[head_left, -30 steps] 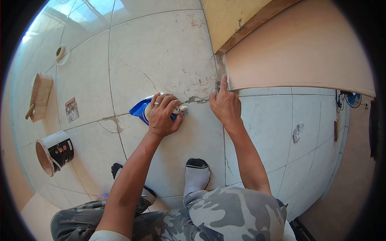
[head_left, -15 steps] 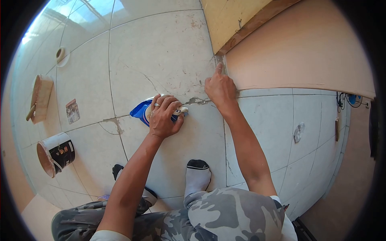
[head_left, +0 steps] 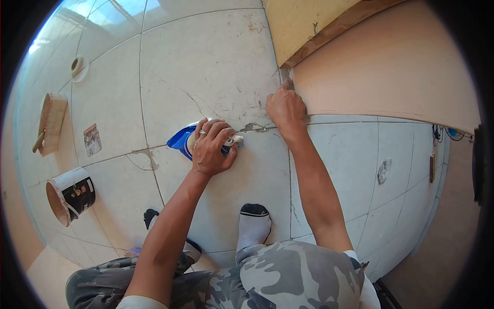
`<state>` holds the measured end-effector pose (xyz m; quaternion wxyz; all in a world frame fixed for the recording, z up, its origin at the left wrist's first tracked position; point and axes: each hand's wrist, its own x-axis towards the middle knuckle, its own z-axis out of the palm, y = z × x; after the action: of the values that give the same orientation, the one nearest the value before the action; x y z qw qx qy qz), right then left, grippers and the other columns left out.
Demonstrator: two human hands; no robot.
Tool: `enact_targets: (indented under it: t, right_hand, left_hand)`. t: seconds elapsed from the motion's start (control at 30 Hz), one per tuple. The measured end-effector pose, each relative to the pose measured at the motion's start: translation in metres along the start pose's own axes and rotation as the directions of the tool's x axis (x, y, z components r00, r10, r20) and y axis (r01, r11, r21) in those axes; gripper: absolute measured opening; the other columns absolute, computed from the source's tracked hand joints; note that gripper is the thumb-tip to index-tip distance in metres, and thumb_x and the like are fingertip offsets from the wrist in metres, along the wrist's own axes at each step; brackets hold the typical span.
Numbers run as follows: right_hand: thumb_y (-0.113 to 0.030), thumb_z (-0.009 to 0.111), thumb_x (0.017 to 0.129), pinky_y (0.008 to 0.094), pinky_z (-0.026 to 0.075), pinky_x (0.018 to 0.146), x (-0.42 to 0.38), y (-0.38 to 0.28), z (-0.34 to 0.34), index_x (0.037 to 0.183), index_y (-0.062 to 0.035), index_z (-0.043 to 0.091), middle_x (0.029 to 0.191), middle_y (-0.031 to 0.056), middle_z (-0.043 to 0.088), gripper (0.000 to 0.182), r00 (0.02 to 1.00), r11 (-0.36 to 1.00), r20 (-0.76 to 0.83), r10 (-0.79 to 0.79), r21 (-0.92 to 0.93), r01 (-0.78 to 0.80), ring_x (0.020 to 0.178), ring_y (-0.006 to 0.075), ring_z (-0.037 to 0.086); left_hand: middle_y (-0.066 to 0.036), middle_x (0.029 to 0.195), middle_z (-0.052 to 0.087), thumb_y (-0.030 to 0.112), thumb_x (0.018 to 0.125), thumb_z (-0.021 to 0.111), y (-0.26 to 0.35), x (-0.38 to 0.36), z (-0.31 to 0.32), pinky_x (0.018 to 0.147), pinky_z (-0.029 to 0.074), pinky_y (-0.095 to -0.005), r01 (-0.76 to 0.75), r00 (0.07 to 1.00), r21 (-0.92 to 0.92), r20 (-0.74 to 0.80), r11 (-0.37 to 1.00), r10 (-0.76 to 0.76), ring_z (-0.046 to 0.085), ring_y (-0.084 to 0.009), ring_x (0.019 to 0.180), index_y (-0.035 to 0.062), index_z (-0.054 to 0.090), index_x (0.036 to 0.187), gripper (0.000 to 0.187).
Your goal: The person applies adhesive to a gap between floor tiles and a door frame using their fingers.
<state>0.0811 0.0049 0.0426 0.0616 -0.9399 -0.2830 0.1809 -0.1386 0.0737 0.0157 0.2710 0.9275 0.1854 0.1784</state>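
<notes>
My left hand [head_left: 211, 149] is wrapped over a blue and white packet [head_left: 180, 140] on the tiled floor, a ring on one finger. Part of the packet sticks out on both sides of the hand. Farther up and to the right, my right hand [head_left: 286, 107] has its index finger stretched out, touching the floor joint [head_left: 283, 75] where the wall's corner meets the wooden frame [head_left: 303, 50]. The other fingers are curled in, and no object shows in them. Between the hands, a chipped grey patch [head_left: 251, 126] runs along a tile seam.
At the left lie a tape roll [head_left: 76, 67], a long tray [head_left: 52, 123] with a handled tool, a stained card-like piece [head_left: 92, 140] and a tipped bucket [head_left: 71, 196]. A crumpled clear plastic piece [head_left: 384, 170] is at the right. My socked foot [head_left: 254, 226] stands below.
My right hand's index finger has shifted slightly along the corner joint. The view has moved a little. My left hand stays on the packet.
</notes>
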Motion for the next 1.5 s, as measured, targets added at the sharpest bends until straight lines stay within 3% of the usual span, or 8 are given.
enact_targets:
  t: [0.23,0.43,0.53,0.6,1.0,1.43,1.5]
  right_hand:
    - [-0.016,0.049,0.088,0.0462,0.058,0.076,0.002,-0.002,-0.009,0.140,0.0204,0.032,0.091,0.0300,0.070,0.066,0.999,1.000,0.051,-0.007,-0.018,0.008,0.087,0.0399,0.071]
    - [-0.013,0.047,0.089,0.0461,0.058,0.077,0.008,0.003,0.006,0.137,0.0212,0.035,0.092,0.0309,0.069,0.060,0.999,1.000,-0.034,-0.014,0.026,0.015,0.088,0.0403,0.071]
    - [-0.019,0.048,0.088,0.0497,0.056,0.080,0.011,0.003,0.009,0.142,0.0164,0.033,0.093,0.0327,0.068,0.066,0.999,0.996,-0.047,-0.004,0.083,0.008,0.089,0.0451,0.069]
    - [-0.012,0.045,0.090,0.0457,0.058,0.079,0.008,-0.003,-0.001,0.119,0.0164,0.052,0.095,0.0306,0.069,0.041,0.999,0.999,-0.050,0.004,0.037,-0.003,0.090,0.0411,0.071]
    - [-0.008,0.047,0.087,0.0444,0.058,0.082,0.018,-0.004,-0.004,0.114,0.0121,0.060,0.097,0.0285,0.070,0.036,0.998,0.998,-0.039,-0.049,0.049,0.051,0.090,0.0411,0.070]
    - [-0.009,0.046,0.088,0.0432,0.058,0.080,0.012,0.001,-0.001,0.120,0.0211,0.048,0.096,0.0323,0.069,0.044,0.997,0.999,-0.052,-0.050,0.016,0.051,0.090,0.0405,0.071]
    - [-0.009,0.046,0.088,0.0444,0.059,0.078,0.007,0.001,0.001,0.128,0.0228,0.042,0.097,0.0318,0.069,0.051,0.999,0.998,-0.038,-0.021,0.058,0.023,0.091,0.0404,0.071]
  left_hand:
    - [-0.004,0.110,0.061,0.019,0.071,0.070,0.000,0.001,0.000,0.114,0.028,-0.0495,-0.008,1.000,0.014,-0.002,1.000,0.009,0.055,-0.0245,0.116,0.0117,0.063,0.103,0.034]
    - [-0.004,0.111,0.061,0.019,0.071,0.070,0.000,0.001,0.000,0.113,0.028,-0.0496,-0.004,1.000,0.011,0.006,1.000,0.004,0.055,-0.0242,0.116,0.0120,0.063,0.103,0.033]
    - [-0.003,0.111,0.061,0.020,0.072,0.070,0.000,0.001,0.000,0.113,0.028,-0.0497,-0.004,1.000,0.006,0.006,1.000,0.004,0.055,-0.0242,0.116,0.0119,0.063,0.103,0.033]
    - [-0.004,0.110,0.062,0.019,0.072,0.069,0.001,0.001,0.000,0.113,0.029,-0.0498,-0.005,1.000,0.002,-0.002,1.000,0.005,0.055,-0.0254,0.116,0.0112,0.064,0.102,0.032]
    - [-0.005,0.109,0.063,0.019,0.072,0.069,0.002,0.001,0.000,0.112,0.029,-0.0501,0.003,1.000,0.001,-0.006,1.000,-0.003,0.056,-0.0271,0.115,0.0108,0.064,0.101,0.031]
    - [-0.004,0.112,0.061,0.020,0.072,0.070,0.000,0.000,0.001,0.113,0.028,-0.0501,0.000,1.000,0.020,0.003,1.000,0.000,0.054,-0.0252,0.118,0.0123,0.063,0.103,0.033]
    - [-0.004,0.112,0.061,0.020,0.072,0.070,0.000,0.000,0.001,0.114,0.028,-0.0501,0.002,1.000,0.020,0.005,1.000,-0.002,0.054,-0.0253,0.118,0.0122,0.063,0.103,0.033]
